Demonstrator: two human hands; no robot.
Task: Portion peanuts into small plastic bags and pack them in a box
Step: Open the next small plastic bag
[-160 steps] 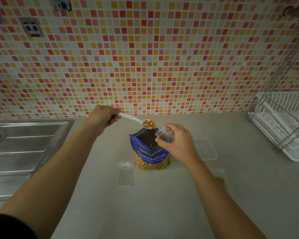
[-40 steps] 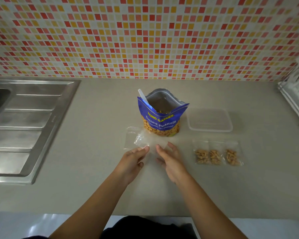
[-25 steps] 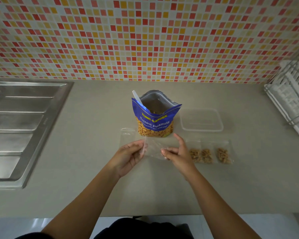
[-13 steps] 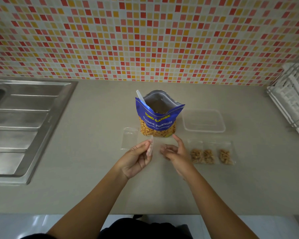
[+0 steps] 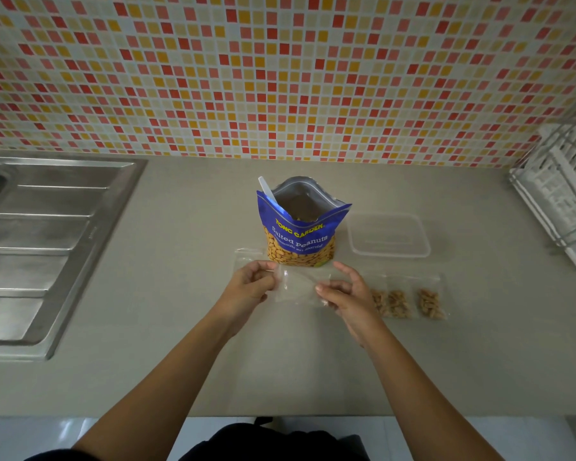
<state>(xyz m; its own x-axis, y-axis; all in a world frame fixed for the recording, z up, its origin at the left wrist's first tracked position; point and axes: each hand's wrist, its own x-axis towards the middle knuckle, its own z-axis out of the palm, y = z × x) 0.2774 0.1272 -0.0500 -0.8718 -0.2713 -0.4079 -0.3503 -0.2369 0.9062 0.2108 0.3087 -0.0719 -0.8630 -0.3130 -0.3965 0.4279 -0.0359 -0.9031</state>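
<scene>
Since half a second ago, both hands are moving apart. The small clear bag (image 5: 299, 287), then bunched at the left hand (image 5: 251, 289), is now stretching flat between it and the right hand (image 5: 351, 296).

Surroundings:
- Steel drainboard (image 5: 47, 247) is lying at the far left of the grey counter (image 5: 180, 327).
- White dish rack (image 5: 559, 197) is sitting at the far right.
- Mosaic tile wall (image 5: 280, 78) is running along the back.
- Spare flat bag (image 5: 245, 256) is lying beside the pouch base, with the left hand covering its near part.
- The right hand is hiding the left edge of the filled bags (image 5: 409, 299).

Hands:
- The left hand is pinching the small clear bag's left edge between thumb and curled fingers.
- The right hand is pinching the right edge with its forefinger lifting clear.
- The bag is hanging just in front of the pouch. Whether it is touching the counter cannot be told.

Containers:
- Blue peanut pouch (image 5: 300, 234) is standing upright at mid-counter, mouth gaping. A white spoon (image 5: 267, 189) is leaning in its left corner, and the inside is sitting in shadow.
- Clear plastic box (image 5: 388, 251) is resting just right of the pouch, showing only counter through its floor.
- The filled bags are lying in a row in front of the box, holding three small heaps of peanuts.
</scene>
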